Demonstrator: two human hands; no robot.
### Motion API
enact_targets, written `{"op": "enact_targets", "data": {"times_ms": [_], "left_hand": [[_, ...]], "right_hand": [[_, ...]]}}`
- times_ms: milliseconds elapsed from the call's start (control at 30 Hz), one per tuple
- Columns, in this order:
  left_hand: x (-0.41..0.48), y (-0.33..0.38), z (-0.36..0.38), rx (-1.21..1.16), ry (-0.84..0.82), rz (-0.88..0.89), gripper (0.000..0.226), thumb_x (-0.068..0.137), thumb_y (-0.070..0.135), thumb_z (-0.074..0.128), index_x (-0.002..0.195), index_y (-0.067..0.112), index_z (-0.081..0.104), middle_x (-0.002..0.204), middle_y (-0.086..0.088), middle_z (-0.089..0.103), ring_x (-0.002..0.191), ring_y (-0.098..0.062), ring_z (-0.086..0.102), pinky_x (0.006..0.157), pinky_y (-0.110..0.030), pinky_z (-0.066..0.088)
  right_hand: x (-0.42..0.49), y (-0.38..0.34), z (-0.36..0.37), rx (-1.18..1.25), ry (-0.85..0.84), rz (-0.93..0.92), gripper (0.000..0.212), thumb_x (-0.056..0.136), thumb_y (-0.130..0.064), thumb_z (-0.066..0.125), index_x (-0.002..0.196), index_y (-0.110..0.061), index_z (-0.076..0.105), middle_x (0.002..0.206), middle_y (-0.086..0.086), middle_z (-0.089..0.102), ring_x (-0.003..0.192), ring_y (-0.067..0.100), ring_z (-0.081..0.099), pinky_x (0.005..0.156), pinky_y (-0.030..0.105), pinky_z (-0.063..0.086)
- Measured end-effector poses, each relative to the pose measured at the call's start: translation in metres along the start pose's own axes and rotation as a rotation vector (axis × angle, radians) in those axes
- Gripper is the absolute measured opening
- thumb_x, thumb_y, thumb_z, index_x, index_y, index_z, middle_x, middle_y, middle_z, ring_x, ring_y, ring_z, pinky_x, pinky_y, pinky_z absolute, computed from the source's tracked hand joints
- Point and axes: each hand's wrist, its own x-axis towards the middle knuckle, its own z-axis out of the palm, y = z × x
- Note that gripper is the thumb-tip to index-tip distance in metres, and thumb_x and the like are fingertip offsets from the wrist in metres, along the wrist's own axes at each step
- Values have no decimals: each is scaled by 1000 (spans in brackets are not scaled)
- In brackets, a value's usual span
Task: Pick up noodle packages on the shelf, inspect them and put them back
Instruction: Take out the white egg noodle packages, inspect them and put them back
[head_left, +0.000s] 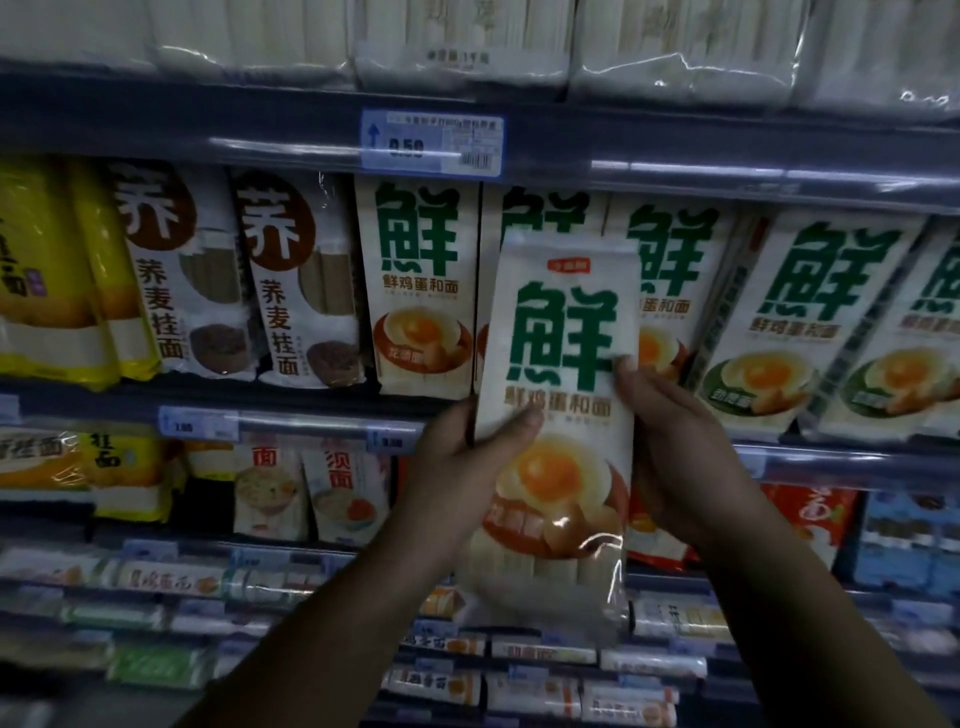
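We held the tall white plastic noodle packet, with its big green character and egg picture, upright in front of the middle shelf's row of matching packets. Our left hand gripped its left edge, thumb curled across the front. Our right hand clasped the right edge. Inspection seemed to be the step in hand. We judged it best to hold by the edges, leave the print uncovered, and avoid flexing the brittle noodles.

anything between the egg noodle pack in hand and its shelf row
Nothing visible does. The held pack sits before the green-lettered row, but it hides the spot behind it, where a matching pack peeks out.
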Motion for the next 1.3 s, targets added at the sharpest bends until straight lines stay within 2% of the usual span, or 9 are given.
{"op": "enact_targets", "data": {"times_ms": [167, 333, 433, 533, 633, 767, 933, 1100, 1300], "left_hand": [[10, 13, -7, 30, 73, 98, 24, 94, 29, 69, 113, 17, 76, 104, -3, 81, 97, -23, 78, 93, -53, 59], [22, 22, -17, -12, 109, 65, 17, 95, 34, 67, 101, 23, 79, 98, -1, 82, 89, -17, 79, 83, -41, 63], [26, 24, -27, -55, 106, -28, 23, 92, 49, 63, 98, 29, 73, 89, 8, 82, 83, -12, 79, 80, -35, 63], [23, 24, -38, -150, -36, -79, 44, 81, 46, 67, 118, 24, 70, 109, -1, 80, 102, -21, 77, 96, -45, 56], [17, 22, -46, -20, -98, -7, 42, 77, 37, 71, 117, 22, 73, 110, -2, 80, 102, -20, 76, 96, -44, 57], [17, 22, -51, 88, -50, 116, 40, 75, 33, 75, 114, 24, 74, 113, 2, 79, 106, -19, 75, 98, -47, 56], [35, 28, -45, 269, 45, 236, 29, 86, 29, 76, 115, 29, 72, 113, 11, 77, 105, -4, 72, 93, -38, 59], [70, 23, -37, 262, 157, 328, 41, 87, 20, 78, 123, 18, 59, 113, 5, 76, 96, -3, 74, 76, -25, 63], [99, 14, -39, 252, 248, 411, 40, 84, 12, 81, 118, 18, 63, 113, 2, 75, 104, -10, 72, 89, -38, 61]], "right_hand": [[-1, -5, -3, -248, -41, 9, 52, 94, -42, 59, 139, -15, 60, 130, 9, 76, 120, 30, 74, 93, 45, 63], [-13, 3, -2, -577, -151, 71, 40, 88, -28, 70, 126, -15, 70, 91, -8, 81, 68, -2, 73, 52, 15, 52], [-14, -2, 2, -568, -169, -30, 42, 89, -33, 74, 124, -9, 72, 107, 6, 82, 97, 33, 78, 78, 62, 63], [-17, -4, 1, -472, -195, -28, 57, 83, -45, 82, 126, -9, 73, 127, 24, 74, 121, 65, 56, 95, 94, 28], [-18, -8, 0, -507, -184, -37, 48, 91, -31, 74, 130, -5, 69, 128, 17, 76, 124, 43, 68, 107, 74, 45], [-16, -10, -2, -632, -167, -84, 42, 90, -14, 68, 132, -9, 65, 119, 5, 81, 111, 21, 78, 90, 30, 62], [6, -7, -2, -780, 5, -204, 42, 94, -9, 74, 135, -15, 64, 119, 2, 80, 109, 15, 78, 92, 35, 64], [35, -2, 3, -879, 143, -316, 41, 97, -15, 72, 133, -31, 64, 108, -20, 75, 96, -10, 73, 80, 17, 62], [60, 2, 3, -982, 265, -392, 42, 96, -41, 63, 135, -25, 65, 128, 1, 71, 115, 20, 69, 97, 50, 60]]}}
